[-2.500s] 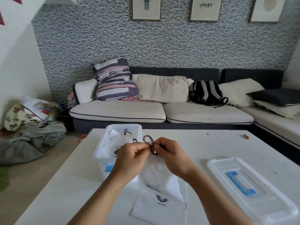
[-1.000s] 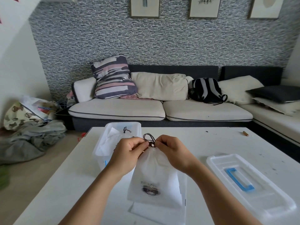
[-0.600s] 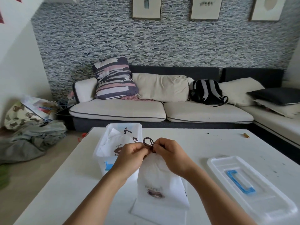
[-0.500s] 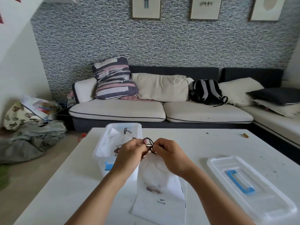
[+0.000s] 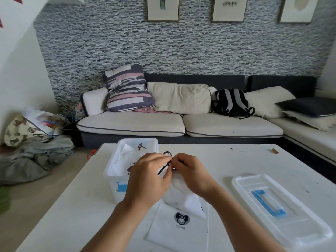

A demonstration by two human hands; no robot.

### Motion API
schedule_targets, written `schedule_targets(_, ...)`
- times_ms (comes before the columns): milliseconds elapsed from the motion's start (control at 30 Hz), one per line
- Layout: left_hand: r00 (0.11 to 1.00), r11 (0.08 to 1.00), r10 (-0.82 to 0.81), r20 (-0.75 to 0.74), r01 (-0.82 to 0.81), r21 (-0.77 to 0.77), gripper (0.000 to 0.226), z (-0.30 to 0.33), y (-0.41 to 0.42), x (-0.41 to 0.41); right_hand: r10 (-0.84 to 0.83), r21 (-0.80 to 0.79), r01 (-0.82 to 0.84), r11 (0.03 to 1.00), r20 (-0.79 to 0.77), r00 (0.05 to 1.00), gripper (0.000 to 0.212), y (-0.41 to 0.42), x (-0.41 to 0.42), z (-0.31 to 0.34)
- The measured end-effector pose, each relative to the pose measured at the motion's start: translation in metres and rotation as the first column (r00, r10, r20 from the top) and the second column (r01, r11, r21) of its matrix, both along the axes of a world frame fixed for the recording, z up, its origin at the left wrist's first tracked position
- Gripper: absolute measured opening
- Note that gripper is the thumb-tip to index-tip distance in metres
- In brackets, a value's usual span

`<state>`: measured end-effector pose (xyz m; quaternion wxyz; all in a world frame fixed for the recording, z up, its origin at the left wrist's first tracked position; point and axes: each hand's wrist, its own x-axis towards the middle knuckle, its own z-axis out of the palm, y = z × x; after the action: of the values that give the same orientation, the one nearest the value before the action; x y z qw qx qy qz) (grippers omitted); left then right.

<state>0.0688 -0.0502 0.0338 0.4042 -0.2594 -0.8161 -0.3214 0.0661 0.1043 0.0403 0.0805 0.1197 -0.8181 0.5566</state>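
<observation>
Fingers of both hands meet just right of the bin (image 5: 113, 180), and the reason is the cord (image 5: 164, 167): the left hand (image 5: 149, 176) pinches one dark strand between thumb and forefinger, while the right hand (image 5: 190, 172) pinches the cord close to the gathered neck, so the two can pull against each other. A small loop of cord stands up above the knuckles, which suggests a knot or bow being drawn tight. The pouch (image 5: 180, 195) hangs from that grip at the bin's right front corner, its white body bulging below the wrists; held up like this, its own weight helps bunch the neck while the cord is worked. What is inside I cannot tell, nor whether its bottom touches what lies below. That is a flat pouch (image 5: 178, 231) with a dark printed badge, lying on the table (image 5: 227, 160) in front of the bin and to its right, probably next in line. The bin stands open with more white pouches (image 5: 123, 159) inside, one with its cord tied, so it reads as the place for finished ones, near enough for an easy drop. Farther right of the bin, well apart, the lid (image 5: 309, 231) lies flat, blue handle up, set aside so the opening is free.
</observation>
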Motion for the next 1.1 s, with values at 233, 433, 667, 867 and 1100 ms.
schedule_targets(233, 0.955, 0.972, -0.139, 0.263, 0.08, 0.222, 0.024, 0.002, 0.004, 0.001, 0.07, -0.056, -0.07, 0.996, -0.002, 0.998, 0.025, 0.001, 0.002, 0.0)
schedule_targets(433, 0.732, 0.796, -0.456, 0.507, 0.08, 0.6, 0.018, 0.006, 0.004, 0.002, 0.075, -0.038, -0.076, 0.996, -0.029, 0.997, 0.019, 0.009, 0.0, 0.002)
schedule_targets(667, 0.709, 0.838, -0.401, 0.579, 0.028, 0.546, 0.014, 0.003, 0.006, 0.002, 0.029, 0.092, -0.021, 0.995, -0.08, 0.996, 0.019, 0.011, 0.003, 0.001)
schedule_targets(867, 0.696, 0.907, -0.303, 0.651, 0.0, 0.422, 0.02, 0.002, 0.011, 0.005, -0.028, 0.306, 0.1, 0.947, -0.23, 0.973, 0.018, 0.012, 0.005, 0.004)
schedule_targets(1100, 0.304, 0.526, -0.78, 0.547, -0.156, 0.836, 0.028, 0.012, 0.015, 0.007, -0.08, 0.278, 0.167, 0.946, -0.298, 0.951, 0.016, 0.013, 0.003, 0.007)
